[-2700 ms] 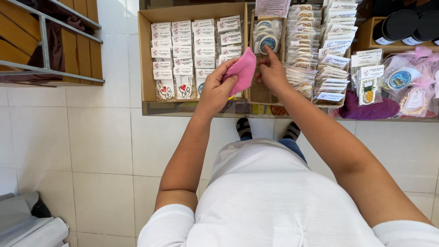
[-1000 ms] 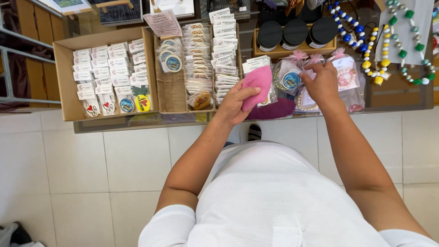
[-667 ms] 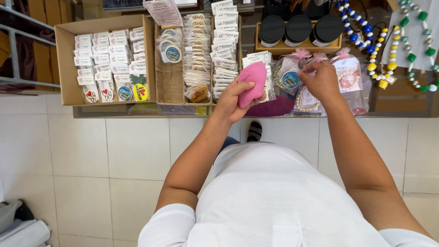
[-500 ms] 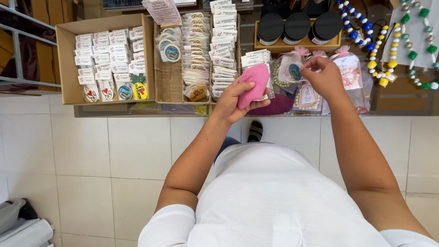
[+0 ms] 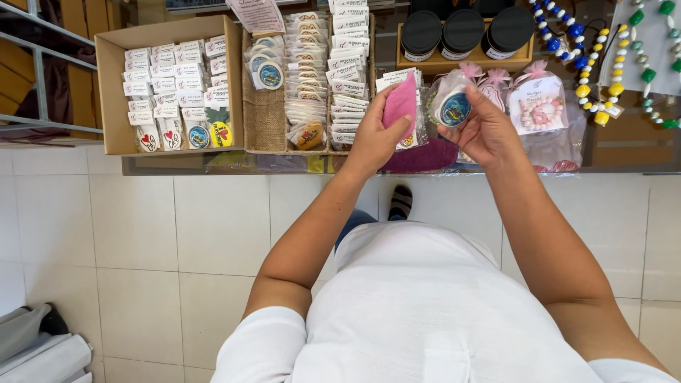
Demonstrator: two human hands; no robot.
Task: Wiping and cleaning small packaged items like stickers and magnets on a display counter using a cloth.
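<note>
My left hand (image 5: pixel 376 135) grips a folded pink cloth (image 5: pixel 401 105), holding it upright over the glass counter. My right hand (image 5: pixel 486 131) holds a small clear bag (image 5: pixel 452 106) with a round blue-and-white item inside and a pink ribbon tie at the top. The two hands are close together, just above a magenta pouch (image 5: pixel 425 157) lying on the counter. More clear gift bags with pink ribbons (image 5: pixel 539 106) stand just right of my right hand.
A cardboard box (image 5: pixel 113 92) of small carded items sits at the left. Rows of packaged goods (image 5: pixel 308 78) fill a burlap-lined tray. Three black-lidded jars (image 5: pixel 461 32) stand in a wooden holder. Bead necklaces (image 5: pixel 589 64) hang at right. White tiled floor below.
My right hand has lifted the small clear bag out of the group of bags and brought it toward the pink cloth. My left hand has raised the cloth slightly. The view shifted a little.
</note>
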